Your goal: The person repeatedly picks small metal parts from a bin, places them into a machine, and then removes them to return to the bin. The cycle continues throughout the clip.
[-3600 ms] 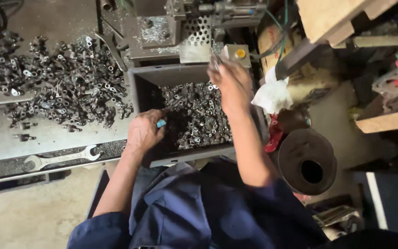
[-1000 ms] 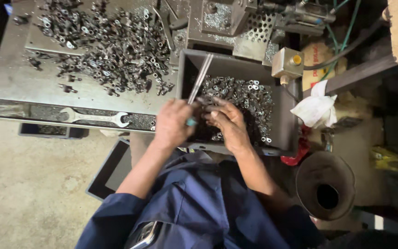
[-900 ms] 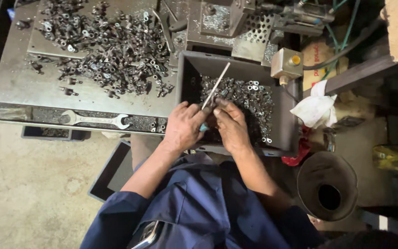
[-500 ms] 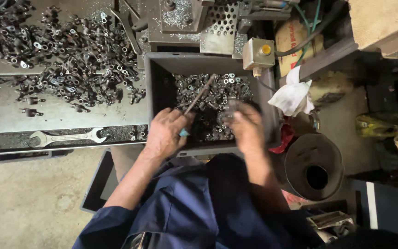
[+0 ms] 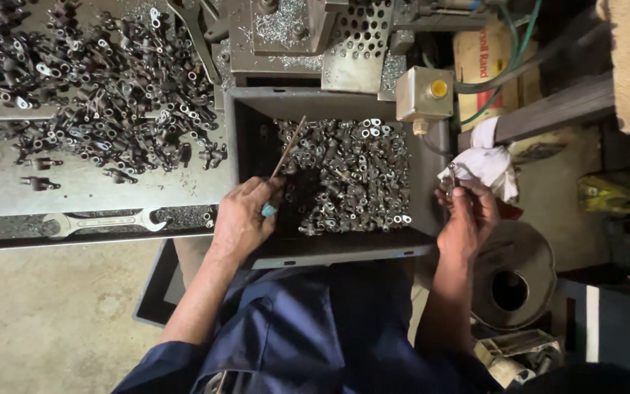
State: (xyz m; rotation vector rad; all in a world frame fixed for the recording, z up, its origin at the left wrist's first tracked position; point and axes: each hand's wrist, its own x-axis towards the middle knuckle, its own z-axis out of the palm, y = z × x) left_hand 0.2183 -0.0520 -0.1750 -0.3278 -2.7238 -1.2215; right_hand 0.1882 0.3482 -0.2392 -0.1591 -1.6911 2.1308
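Head view, looking straight down: the left hand (image 5: 240,219) rests on the near left corner of the dark metal bin (image 5: 246,146), its grip pinching a thin rod (image 5: 288,148) that slants up over the heap of small metal fittings (image 5: 348,175) filling the bin. The right hand (image 5: 467,219) is off to the bin's right side, fingers curled around a small metal piece (image 5: 451,175), just below a white rag (image 5: 484,159). On the steel surface (image 5: 9,193) to the left lie more loose fittings (image 5: 103,87) and a wrench (image 5: 103,221).
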